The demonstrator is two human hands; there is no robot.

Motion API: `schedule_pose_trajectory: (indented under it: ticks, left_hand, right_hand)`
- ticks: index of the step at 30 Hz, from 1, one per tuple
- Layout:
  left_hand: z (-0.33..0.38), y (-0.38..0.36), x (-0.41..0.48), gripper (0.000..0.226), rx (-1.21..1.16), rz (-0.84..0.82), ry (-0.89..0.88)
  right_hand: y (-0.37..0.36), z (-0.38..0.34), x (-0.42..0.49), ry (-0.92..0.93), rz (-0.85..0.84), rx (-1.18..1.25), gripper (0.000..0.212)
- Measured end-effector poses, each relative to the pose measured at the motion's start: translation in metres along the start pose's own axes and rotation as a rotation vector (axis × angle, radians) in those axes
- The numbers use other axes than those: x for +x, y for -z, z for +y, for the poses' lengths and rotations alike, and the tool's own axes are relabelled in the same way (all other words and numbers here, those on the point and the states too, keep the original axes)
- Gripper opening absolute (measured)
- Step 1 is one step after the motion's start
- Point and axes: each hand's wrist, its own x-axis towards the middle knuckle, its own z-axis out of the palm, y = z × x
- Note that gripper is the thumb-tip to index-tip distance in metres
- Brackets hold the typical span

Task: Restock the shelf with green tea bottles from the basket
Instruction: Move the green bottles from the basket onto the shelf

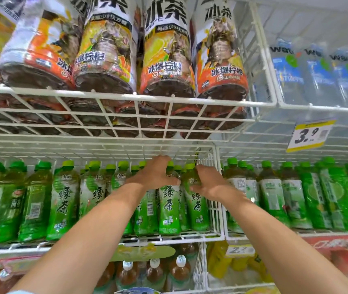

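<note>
Steadying two green tea bottles on the middle wire shelf [190, 235], we have our left grip [156, 174] curled over the shoulder of the front bottle [169, 209]. Our right grip [209, 185] is wrapped round the shoulder of the end bottle [198, 211], thumb across its label. Both bottles stand upright on the shelf and touch each other, the end one just beside the wire divider [216, 187]. We judge them full and sealed, so fairly heavy for their build, with thin walls that give under a squeeze and a glossy sleeve that may slip. The shoulder under the cap looks the surest hold, and there is little risk of breakage. This compartment holds rows of the same light-capped bottles [65, 200] several deep, and its front looks nearly filled. The basket is not in view. To the left stand darker-capped green bottles [1, 200], and past the divider is another green-labelled sort [272, 194]. On the shelf overhead sit large iced tea bottles [166, 60] with water bottles [317, 81] beside them and a yellow price tag [311, 134] under those. Below us are brown tea bottles [154, 274] with white caps and some yellow drinks [217, 262].
</note>
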Motion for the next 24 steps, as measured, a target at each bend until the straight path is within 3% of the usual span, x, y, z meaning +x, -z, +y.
schedule_pose_trajectory:
  ticks: [5,10,15,19,24]
  left_hand:
    - [-0.007,-0.001,0.004,0.088,-0.025,-0.004,-0.007]
    - [-0.010,-0.002,0.006,0.090,-0.047,0.009,-0.012]
    - [-0.012,0.001,0.007,0.076,-0.059,0.005,-0.031]
    - [-0.014,0.000,0.008,0.068,-0.064,0.009,-0.046]
    - [-0.015,-0.001,0.008,0.064,-0.088,0.006,-0.046]
  right_hand:
    - [0.002,-0.011,0.013,-0.083,-0.048,-0.064,0.047]
    - [0.003,-0.022,0.020,-0.159,-0.028,-0.067,0.079]
    - [0.006,-0.024,0.020,-0.176,-0.009,-0.088,0.053]
    - [0.004,-0.025,0.018,-0.174,0.010,-0.095,0.057]
    - [-0.001,-0.023,0.016,-0.077,0.039,-0.085,0.089]
